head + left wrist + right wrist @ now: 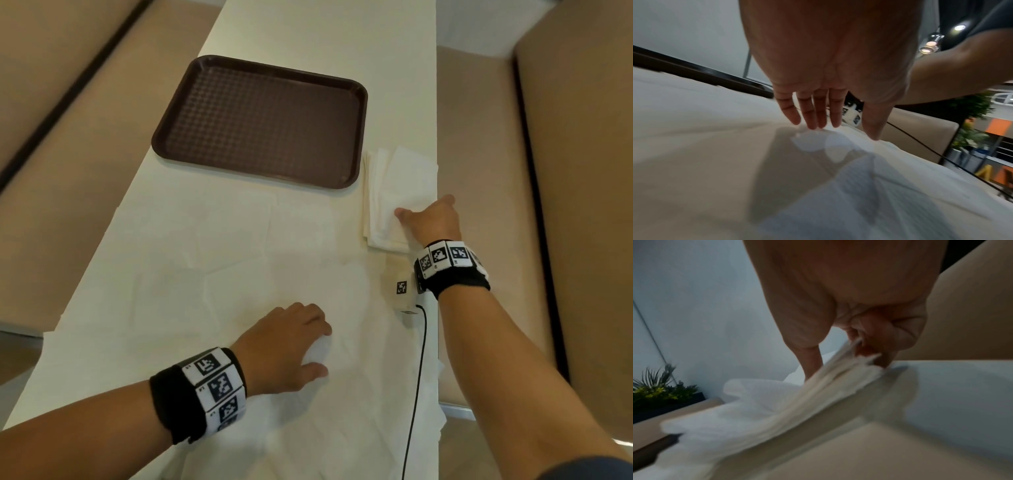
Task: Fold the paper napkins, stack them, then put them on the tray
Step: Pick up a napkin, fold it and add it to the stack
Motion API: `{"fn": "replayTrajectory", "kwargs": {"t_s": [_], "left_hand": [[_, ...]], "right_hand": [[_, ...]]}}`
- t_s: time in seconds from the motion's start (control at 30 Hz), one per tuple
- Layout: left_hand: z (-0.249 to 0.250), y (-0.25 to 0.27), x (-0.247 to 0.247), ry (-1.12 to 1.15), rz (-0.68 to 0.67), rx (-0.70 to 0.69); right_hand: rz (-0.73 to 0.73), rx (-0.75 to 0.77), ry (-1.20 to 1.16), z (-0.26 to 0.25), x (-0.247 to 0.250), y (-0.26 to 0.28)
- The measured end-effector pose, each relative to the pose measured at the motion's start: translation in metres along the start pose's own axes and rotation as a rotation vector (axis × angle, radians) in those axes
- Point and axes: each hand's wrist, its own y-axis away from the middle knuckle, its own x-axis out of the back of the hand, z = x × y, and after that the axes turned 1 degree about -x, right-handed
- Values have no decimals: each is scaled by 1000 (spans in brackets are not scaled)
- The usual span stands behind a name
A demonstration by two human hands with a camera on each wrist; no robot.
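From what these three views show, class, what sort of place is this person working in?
Probably a restaurant or cafeteria dining booth. A long table with a pale covering runs between tan upholstered bench seats, a brown cafeteria-style serving tray lies on it, and the right hand grips a stack of paper napkins.

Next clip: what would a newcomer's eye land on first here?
Probably the dark brown tray, lying bare at the far middle of the white table. Next, the right hand pinching the near end of the stack of white napkins just right of the tray. The left hand lies with straight fingers on an unfolded napkin at the near edge.
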Motion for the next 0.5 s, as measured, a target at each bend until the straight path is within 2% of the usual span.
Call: {"fn": "replayTrajectory", "kwargs": {"t_s": [0.1,0.23,0.37,0.5], "left_hand": [[10,-5,-11,-95,-60,-16],[9,-10,-12,-147,-62,-37],[4,-11,-9,-106,-38,-29],[1,-10,-15,-23,-9,-6]], "right_hand": [[41,-15,38,-3,4,11],[92,60,-15,5,17,43],[-100,115,-53,31,23,102],[-278,116,73,67,3,143]]}}
